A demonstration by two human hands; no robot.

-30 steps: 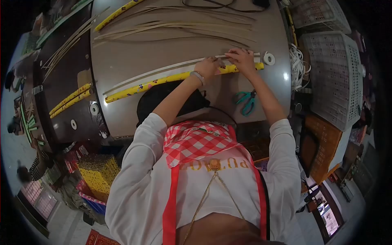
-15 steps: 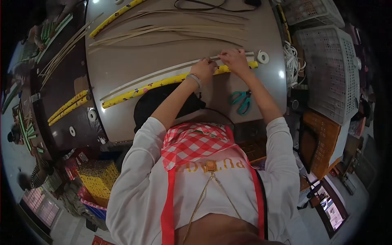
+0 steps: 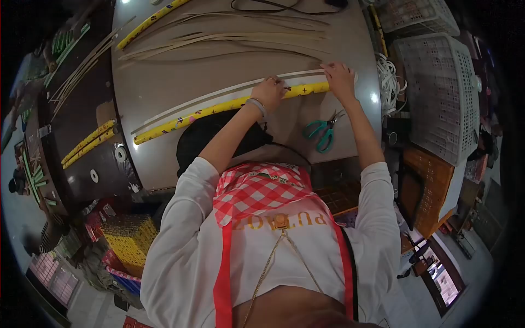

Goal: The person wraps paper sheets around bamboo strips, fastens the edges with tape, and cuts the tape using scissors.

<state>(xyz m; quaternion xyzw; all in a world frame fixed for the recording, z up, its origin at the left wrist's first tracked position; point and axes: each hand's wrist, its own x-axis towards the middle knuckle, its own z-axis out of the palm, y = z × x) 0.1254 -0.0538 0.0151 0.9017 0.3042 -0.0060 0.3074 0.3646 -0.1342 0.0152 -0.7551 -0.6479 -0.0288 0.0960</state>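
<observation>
A long yellow patterned tube (image 3: pixel 219 111) lies slantwise across the table. Along its far side runs a narrow white strip (image 3: pixel 202 99). My left hand (image 3: pixel 269 92) is closed at the middle of the strip, fingers bent over it and its near side against the tube. My right hand (image 3: pixel 340 80) is at the right end of both, its fingertips closed on the strip's end; the tube's tip is hidden under it. Green-handled scissors (image 3: pixel 322 132) lie with blades apart, nearer to me. A white tape roll is mostly covered by my right hand.
Thin bamboo-like strips (image 3: pixel 219 39) and another yellow tube (image 3: pixel 150 24) lie farther back on the table (image 3: pixel 164 82). A black bag-like object (image 3: pixel 208 136) sits at the near edge. White plastic crates (image 3: pixel 437 98) stand to the right. Two yellow tubes (image 3: pixel 90 143) lie on the darker left table.
My right hand has moved right along the strip to its end, now covering the tape roll. My left hand stays near the same place on the strip.
</observation>
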